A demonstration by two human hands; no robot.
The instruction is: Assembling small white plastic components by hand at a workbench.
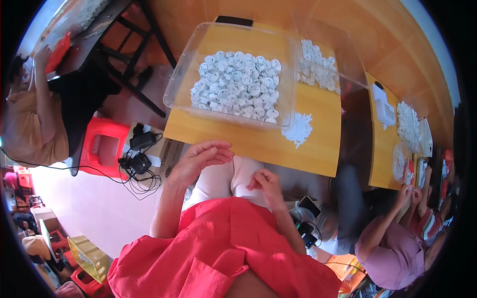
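Note:
My left hand (201, 160) is raised at the table's near edge, its fingers stretched out, with nothing visible in it. Over my lap, my right hand (267, 185) has its fingers curled in; whatever they hold, if anything, is hidden. Beyond both hands a clear plastic bin (174, 84) stands on the yellow wooden table (318, 151). Many small round white plastic parts (238, 84) are heaped inside it. Just right of the bin lies a loose pile of tiny white pieces (298, 130). Neither hand touches the bin or the pile.
A second clear container (343, 54) with white parts (318, 69) stands at the back right. On the left are a red stool (102, 144) and a cardboard box with black adapters and cables (136, 161). People sit to the left and right; another table (380, 164) holds more white parts.

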